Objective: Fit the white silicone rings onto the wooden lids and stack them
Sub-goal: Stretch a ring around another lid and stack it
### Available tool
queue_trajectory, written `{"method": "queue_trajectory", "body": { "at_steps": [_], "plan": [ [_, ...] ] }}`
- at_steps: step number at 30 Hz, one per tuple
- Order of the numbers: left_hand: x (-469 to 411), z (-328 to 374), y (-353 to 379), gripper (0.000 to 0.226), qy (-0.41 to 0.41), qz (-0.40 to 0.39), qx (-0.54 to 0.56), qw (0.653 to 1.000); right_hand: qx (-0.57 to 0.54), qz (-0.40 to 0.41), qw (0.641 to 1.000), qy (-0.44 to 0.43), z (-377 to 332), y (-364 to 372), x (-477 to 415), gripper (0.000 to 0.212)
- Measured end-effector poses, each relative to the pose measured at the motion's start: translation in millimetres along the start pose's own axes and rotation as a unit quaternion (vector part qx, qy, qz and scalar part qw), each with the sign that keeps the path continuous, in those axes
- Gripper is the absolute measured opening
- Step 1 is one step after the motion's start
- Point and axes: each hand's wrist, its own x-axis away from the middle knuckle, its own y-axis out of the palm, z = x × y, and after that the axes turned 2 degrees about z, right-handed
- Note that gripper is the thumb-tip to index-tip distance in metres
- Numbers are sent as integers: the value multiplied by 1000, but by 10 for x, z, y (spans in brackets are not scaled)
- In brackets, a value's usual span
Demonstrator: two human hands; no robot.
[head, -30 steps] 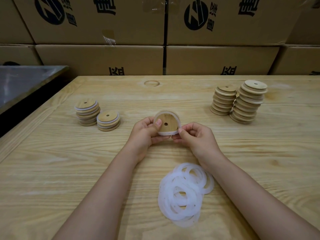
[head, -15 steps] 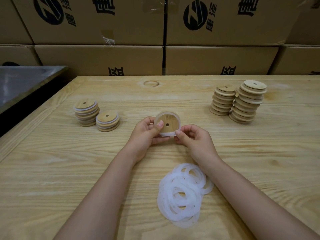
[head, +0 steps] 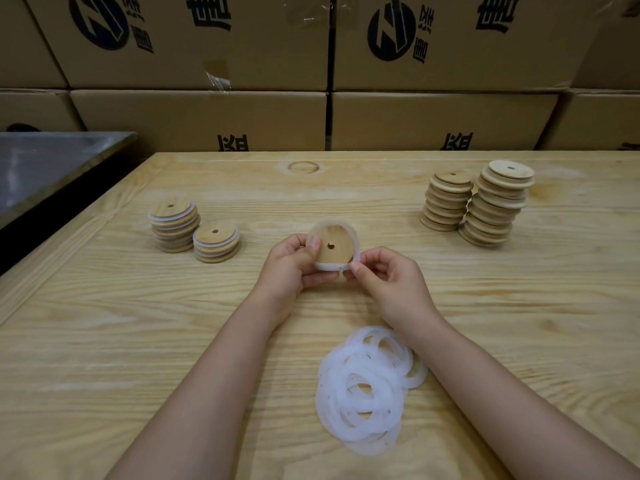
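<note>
**Q:** What is shown at ctr of fig.?

**A:** One wooden lid (head: 334, 245) w/ a small ctr hole is held tilted, face toward the camera, just above the table (head: 104, 341). A white silicone ring (head: 355, 237) is seen stretched round its rim. At lower R a dark gap is visible betw. ring and wood.

**Q:** How is it gripped?

**A:** The lid is gripped by the left hand (head: 291, 268), thumb pressed on the face and fingers curled behind. The ring's lower edge is pinched betw. thumb and forefinger of the right hand (head: 391, 289); the other fingers are curled.

**Q:** Where are the remaining parts?

**A:**
- **Loose rings:** a pile of rings (head: 332, 382) is laid near the viewer, betw. the forearms and just beside the R one.
- **Fitted lids:** two stacks of ringed lids (head: 175, 226) are set at L, just beside each other, the taller one farther back.
- **Unfitted lids:** two taller stacks of bare lids (head: 495, 209) are placed at far R, side by side.
- **Background:** cardboard boxes (head: 207, 119) w/ dark print are stacked behind the table. A grey metal surface (head: 45, 168) is seen at far L.
</note>
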Motion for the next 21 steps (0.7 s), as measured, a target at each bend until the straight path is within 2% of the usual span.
{"method": "queue_trajectory", "body": {
  "at_steps": [7,16,21],
  "plan": [
    [1,57,-36,23,-36,-14,53,998,9,-20,999,-43,-31,1,0,14],
    [6,42,-41,17,-21,-52,28,998,-43,11,999,11,43,-16,-31,10],
    [-4,-7,-29,11,8,-44,-3,999,-56,-18,998,15,61,13,-9,9]
  ]
}}
